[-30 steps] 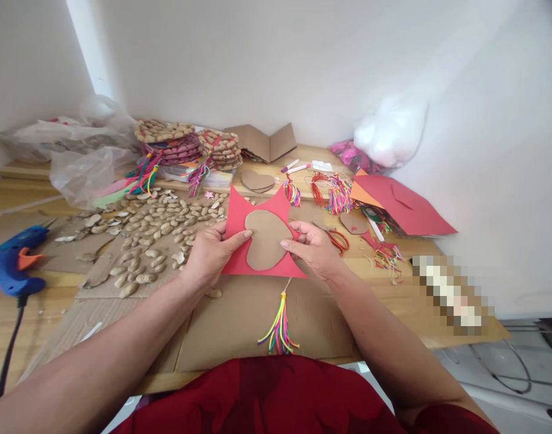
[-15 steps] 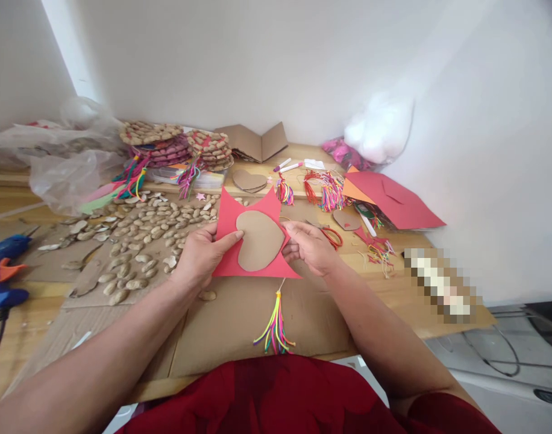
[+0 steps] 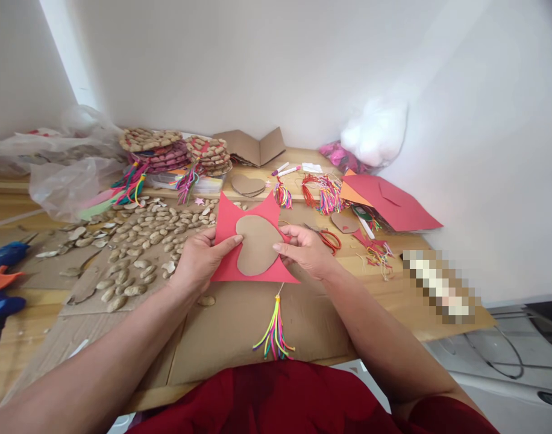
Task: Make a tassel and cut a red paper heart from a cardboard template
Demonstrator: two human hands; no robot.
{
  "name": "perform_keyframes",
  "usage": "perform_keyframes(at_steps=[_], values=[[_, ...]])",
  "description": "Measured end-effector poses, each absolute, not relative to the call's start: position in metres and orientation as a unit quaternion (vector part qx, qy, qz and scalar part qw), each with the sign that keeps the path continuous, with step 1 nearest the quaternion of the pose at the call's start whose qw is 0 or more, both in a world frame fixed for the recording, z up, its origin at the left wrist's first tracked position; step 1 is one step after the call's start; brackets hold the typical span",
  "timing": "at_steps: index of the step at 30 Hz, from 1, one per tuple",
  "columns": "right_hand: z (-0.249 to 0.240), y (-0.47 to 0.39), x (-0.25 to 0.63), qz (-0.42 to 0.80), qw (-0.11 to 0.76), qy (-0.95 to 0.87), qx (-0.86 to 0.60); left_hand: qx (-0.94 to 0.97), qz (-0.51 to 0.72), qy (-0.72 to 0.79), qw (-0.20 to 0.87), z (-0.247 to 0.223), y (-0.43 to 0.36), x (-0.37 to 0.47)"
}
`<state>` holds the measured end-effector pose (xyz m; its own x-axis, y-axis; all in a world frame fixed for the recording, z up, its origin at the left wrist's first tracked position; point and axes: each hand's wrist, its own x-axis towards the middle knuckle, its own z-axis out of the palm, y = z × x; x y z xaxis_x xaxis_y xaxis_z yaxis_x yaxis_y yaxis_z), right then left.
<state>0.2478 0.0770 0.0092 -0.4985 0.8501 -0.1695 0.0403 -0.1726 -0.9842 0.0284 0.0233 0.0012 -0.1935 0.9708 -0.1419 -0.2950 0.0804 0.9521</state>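
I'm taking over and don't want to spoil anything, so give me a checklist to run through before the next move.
1. Left hand gripping the red paper: ok.
2. Right hand steadying the cardboard heart: ok, thumb on its edge.
3. Glue between heart and paper: cannot tell, the contact is hidden.
4. Tassel clear of the hands: ok, it shows beyond the paper's near edge.
5. Glue gun apart from the hands: ok, far left.
6. Glue gun cool: cannot tell.
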Motion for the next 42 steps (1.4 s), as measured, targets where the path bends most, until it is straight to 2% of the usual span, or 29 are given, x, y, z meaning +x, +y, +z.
perform_keyframes(at_steps=[18, 42], values=[[0.011, 0.075, 0.249, 0.606, 0.319, -0.59, -0.427, 0.348, 0.589, 0.491, 0.539, 0.0, 0.024, 0.025], [0.02, 0.073, 0.248, 0.645, 0.304, -0.556, -0.427, 0.333, 0.578, 0.52, 0.533, 0.002, 0.023, 0.025]])
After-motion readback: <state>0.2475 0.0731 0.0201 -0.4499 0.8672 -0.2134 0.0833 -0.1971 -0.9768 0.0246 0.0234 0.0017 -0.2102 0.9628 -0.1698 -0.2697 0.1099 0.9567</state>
